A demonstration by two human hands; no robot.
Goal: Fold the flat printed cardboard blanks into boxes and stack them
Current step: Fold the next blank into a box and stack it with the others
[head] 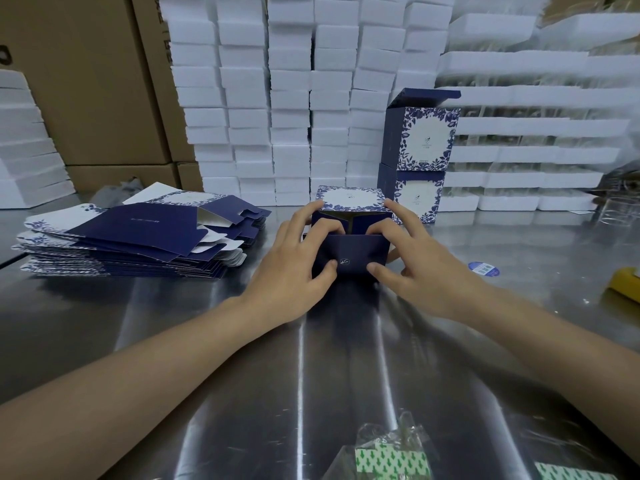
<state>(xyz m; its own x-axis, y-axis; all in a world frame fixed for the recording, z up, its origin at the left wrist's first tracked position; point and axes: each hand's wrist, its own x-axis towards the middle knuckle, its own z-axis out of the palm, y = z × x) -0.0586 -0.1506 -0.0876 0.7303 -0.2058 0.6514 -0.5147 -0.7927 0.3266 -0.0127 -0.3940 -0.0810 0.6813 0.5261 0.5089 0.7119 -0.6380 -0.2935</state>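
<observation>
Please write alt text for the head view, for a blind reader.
The left hand and right hand grip a half-folded blue box on a metal table, tucking its flaps in. A pile of flat blanks lies at the left; two folded boxes stand stacked behind, before white foam blocks.

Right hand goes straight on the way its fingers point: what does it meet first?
The half-folded box: the right hand holds it now, fingers on its flaps. Behind that, probably the white foam blocks; depth unclear.

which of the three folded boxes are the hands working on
The near box, between the left hand and right hand, which grip it and press its flaps. The upper stacked box and lower stacked box stand untouched behind it.
</observation>
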